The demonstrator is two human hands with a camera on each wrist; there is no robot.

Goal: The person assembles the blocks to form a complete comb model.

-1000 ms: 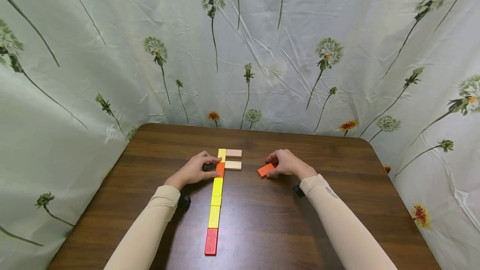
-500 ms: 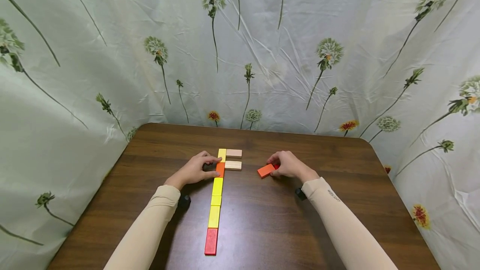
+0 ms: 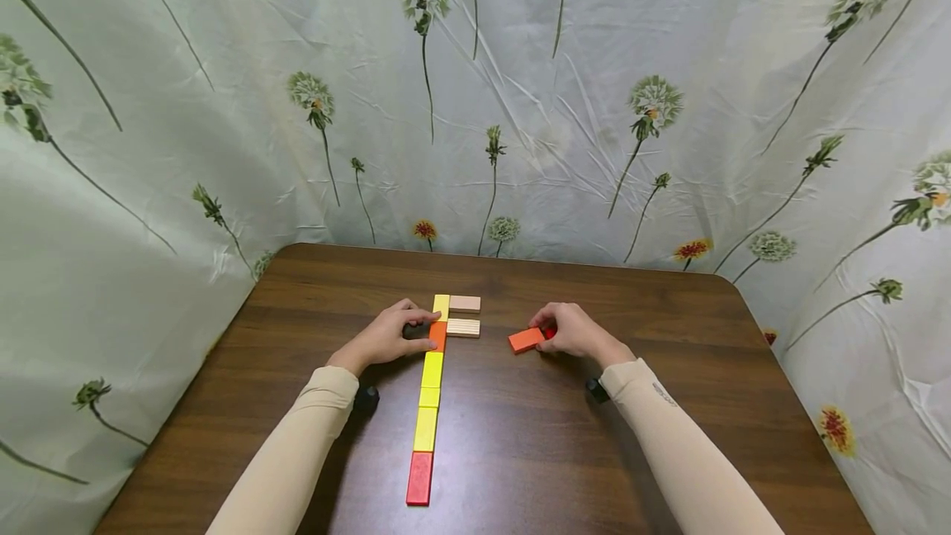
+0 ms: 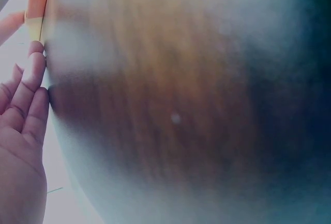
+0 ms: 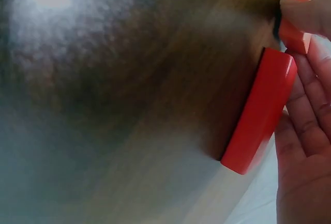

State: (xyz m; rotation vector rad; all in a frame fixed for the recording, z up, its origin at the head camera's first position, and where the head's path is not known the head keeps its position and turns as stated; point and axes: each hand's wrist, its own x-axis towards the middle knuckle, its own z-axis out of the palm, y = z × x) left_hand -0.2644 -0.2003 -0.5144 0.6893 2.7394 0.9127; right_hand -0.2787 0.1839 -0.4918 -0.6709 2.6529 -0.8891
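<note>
In the head view a column of flat blocks runs down the table: yellow, orange, several more yellow, then a red block [image 3: 419, 477] nearest me. My left hand [image 3: 382, 338] has thumb and index finger at the ends of the orange block [image 3: 438, 335] in that column; its other fingers lie beside the yellow block [image 4: 34, 26] in the left wrist view. My right hand [image 3: 575, 330] pinches a second orange block [image 3: 524, 340], held at a slant. Beside its fingers a separate red block [image 5: 261, 110] lies on the table, mostly hidden in the head view.
Two pale wooden blocks stick out to the right from the column's far end, the farther one [image 3: 466, 303] parallel to the nearer one [image 3: 464, 328]. The brown wooden table [image 3: 535, 452] ends at a hanging curtain [image 3: 520, 106] with printed dandelions.
My right hand has shifted slightly right and nearer me, and the orange block in it has turned a little. More of the red block shows beside it. My left hand stays put.
</note>
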